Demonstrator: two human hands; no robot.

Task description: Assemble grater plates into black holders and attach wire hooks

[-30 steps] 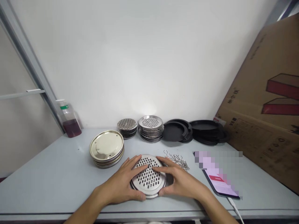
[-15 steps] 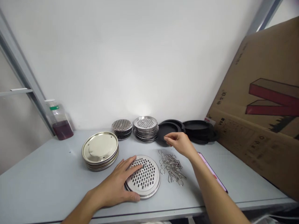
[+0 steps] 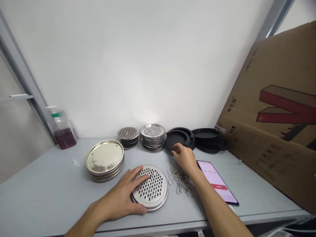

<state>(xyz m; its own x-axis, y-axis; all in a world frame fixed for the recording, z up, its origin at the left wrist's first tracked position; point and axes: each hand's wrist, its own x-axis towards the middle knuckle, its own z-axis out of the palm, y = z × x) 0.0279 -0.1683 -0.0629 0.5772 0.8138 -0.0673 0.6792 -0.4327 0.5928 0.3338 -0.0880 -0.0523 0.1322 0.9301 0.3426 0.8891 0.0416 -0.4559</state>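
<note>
My left hand (image 3: pixel 128 194) lies with spread fingers on a round silver perforated metal disc (image 3: pixel 154 187), its thumb along the near rim. Above the pile of wire clips with rings (image 3: pixel 178 174), my right hand (image 3: pixel 185 158) hovers close to a black round dish (image 3: pixel 174 140). A small gap shows between its thumb and forefinger, and nothing can be made out there. My right hand and forearm hide part of the clips. To the left of the disc stands a stack of gold-coloured round lids (image 3: pixel 105 157).
Along the wall stand a dark-sided perforated stack (image 3: pixel 128 136), a silver perforated stack (image 3: pixel 153 138) and more black dishes (image 3: pixel 209 140). A lit phone (image 3: pixel 218 182) lies beside my right forearm. A cardboard box (image 3: pixel 266 131) leans at right; a bottle of dark liquid (image 3: pixel 63 131) stands at left.
My right hand has moved slightly left and down, and its thumb and forefinger have parted a little. More of the phone shows now. My left hand stays on the disc.
</note>
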